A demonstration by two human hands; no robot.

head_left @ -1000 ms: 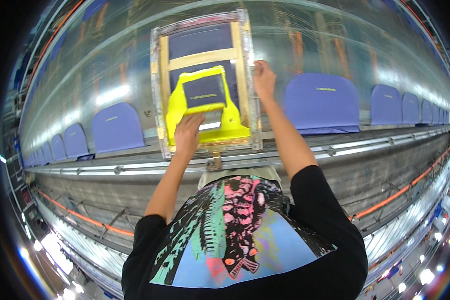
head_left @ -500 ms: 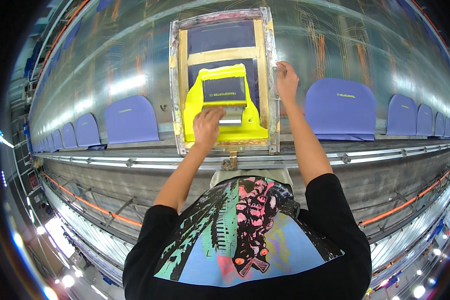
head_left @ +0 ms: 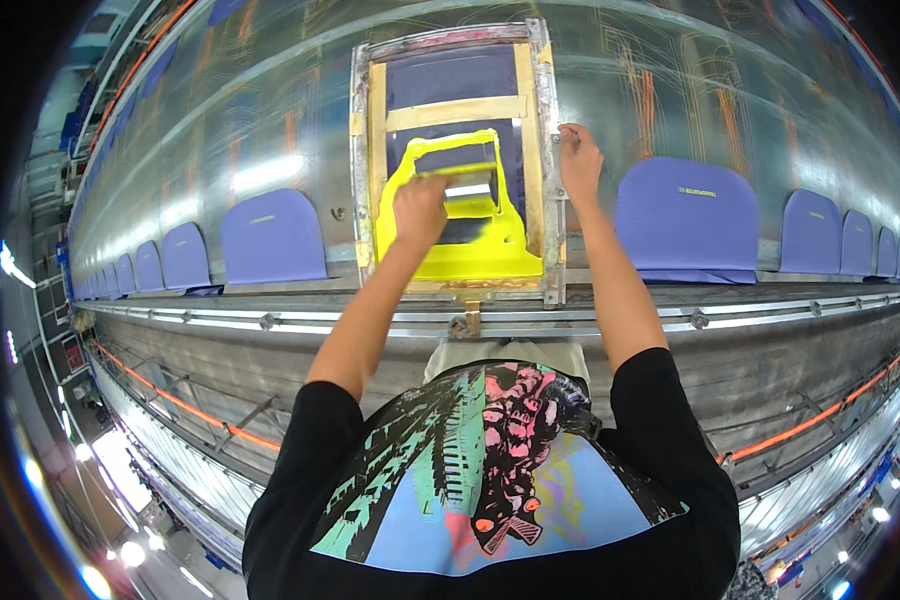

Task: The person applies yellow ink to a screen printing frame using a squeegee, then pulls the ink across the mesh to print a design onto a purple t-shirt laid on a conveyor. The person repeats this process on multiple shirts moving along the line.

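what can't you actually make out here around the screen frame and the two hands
- Head view: the tool under the left hand is mostly covered by that hand; its shape is unclear.
- Head view: what lies beneath the screen frame is hidden by the mesh and yellow ink.
- Head view: the right hand is on the frame's edge; its grip is too small to judge.
- Head view: the small marks on the purple pieces are too small to make out.

Left hand (head_left: 420, 208) grips the squeegee (head_left: 457, 172) on yellow ink (head_left: 470, 255). Right hand (head_left: 579, 160) holds the screen frame (head_left: 547, 150). Purple pieces (head_left: 272, 238) lie alongside.
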